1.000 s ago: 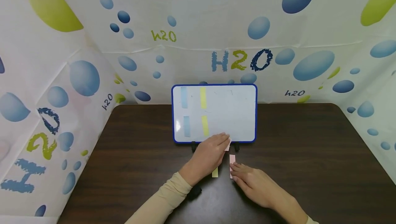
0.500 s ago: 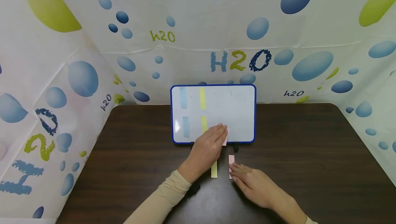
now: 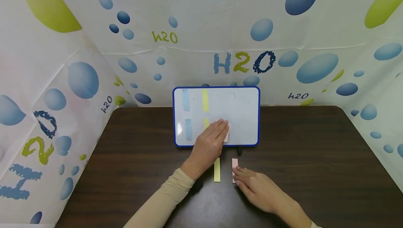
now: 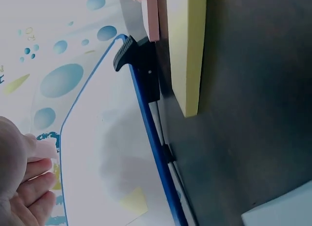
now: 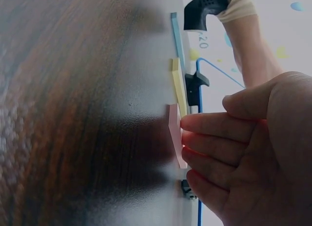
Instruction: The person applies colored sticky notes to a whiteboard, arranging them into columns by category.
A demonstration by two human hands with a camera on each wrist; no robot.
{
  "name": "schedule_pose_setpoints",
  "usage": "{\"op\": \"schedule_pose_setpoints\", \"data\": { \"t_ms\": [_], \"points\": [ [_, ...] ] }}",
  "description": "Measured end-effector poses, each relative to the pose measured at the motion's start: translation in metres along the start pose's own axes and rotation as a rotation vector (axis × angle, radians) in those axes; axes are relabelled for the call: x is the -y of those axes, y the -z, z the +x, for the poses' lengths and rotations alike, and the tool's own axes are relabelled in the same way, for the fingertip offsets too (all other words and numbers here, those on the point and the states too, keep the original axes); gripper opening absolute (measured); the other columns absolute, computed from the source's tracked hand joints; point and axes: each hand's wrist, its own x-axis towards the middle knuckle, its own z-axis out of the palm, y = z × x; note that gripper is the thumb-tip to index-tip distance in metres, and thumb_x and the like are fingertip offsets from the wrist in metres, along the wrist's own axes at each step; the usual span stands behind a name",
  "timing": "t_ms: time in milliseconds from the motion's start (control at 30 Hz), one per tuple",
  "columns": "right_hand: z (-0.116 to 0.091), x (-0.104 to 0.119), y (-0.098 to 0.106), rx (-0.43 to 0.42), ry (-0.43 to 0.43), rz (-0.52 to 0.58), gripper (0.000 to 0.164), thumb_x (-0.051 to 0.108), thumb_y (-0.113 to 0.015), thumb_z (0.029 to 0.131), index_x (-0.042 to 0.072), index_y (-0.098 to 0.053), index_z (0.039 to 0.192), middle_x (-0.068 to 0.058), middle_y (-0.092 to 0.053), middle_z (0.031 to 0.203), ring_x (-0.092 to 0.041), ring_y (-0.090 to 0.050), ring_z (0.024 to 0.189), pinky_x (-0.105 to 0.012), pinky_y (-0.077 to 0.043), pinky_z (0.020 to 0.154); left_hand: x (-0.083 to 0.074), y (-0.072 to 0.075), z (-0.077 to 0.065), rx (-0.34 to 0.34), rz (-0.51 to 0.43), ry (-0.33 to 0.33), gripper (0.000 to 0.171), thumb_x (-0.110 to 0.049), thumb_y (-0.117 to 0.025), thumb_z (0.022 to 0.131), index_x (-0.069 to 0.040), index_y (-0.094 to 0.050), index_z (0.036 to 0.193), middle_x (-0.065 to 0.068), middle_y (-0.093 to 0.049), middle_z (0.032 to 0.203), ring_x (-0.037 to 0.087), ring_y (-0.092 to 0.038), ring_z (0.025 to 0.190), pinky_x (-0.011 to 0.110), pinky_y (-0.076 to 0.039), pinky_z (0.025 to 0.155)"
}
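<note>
My left hand [image 3: 209, 142] is over the lower middle of the blue-framed whiteboard [image 3: 244, 116], pinching a pink sticky note [image 4: 45, 149] between thumb and fingers. Part of that note is behind the fingers in the head view. On the table, my right hand [image 3: 259, 189] touches a pink sticky note pad [image 3: 234, 164] with nearly straight fingers, the fingertips along its side in the right wrist view. Left of it lies a yellow sticky note pad [image 3: 217, 172]. A light blue pad [image 5: 176, 36] shows farther along the row in the right wrist view.
Two blue strips [image 3: 188, 129] and two yellow strips [image 3: 205, 99] are stuck on the board's left half, the lower yellow one partly covered by my hand. Black feet [image 3: 240, 150] support the board. A patterned curtain [image 3: 195, 14] stands behind the dark table [image 3: 299, 151].
My left hand has moved up the board with the pink note, uncovering more of the yellow pad and covering part of the lower yellow strip. The right hand stays at the pink pad.
</note>
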Motion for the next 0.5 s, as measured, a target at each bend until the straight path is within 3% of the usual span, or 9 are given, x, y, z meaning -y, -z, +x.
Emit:
{"op": "schedule_pose_setpoints", "data": {
  "t_ms": [300,500],
  "points": [
    [0.001,0.001,0.002,0.03,-0.026,0.008,0.034,0.027,-0.051,0.107,0.011,-0.071,0.13,-0.007,-0.061,0.145,-0.026,-0.058,0.135,-0.051,-0.052,0.108,0.011,-0.001,0.01,-0.061,0.03,-0.001,0.038,-0.002,-0.07,0.093,0.002,-0.067,0.131,0.013,-0.068,0.136,0.025,-0.064,0.13,0.036,-0.048,0.113],
    [0.001,0.002,0.002,0.019,-0.032,0.015,0.036,0.029,-0.051,0.107,0.01,-0.07,0.131,-0.008,-0.062,0.145,-0.026,-0.059,0.135,-0.051,-0.052,0.108,0.014,-0.004,0.014,-0.056,0.036,0.031,0.037,-0.003,-0.068,0.095,0.0,-0.066,0.132,0.012,-0.067,0.138,0.024,-0.063,0.13,0.036,-0.047,0.113]
  ]
}}
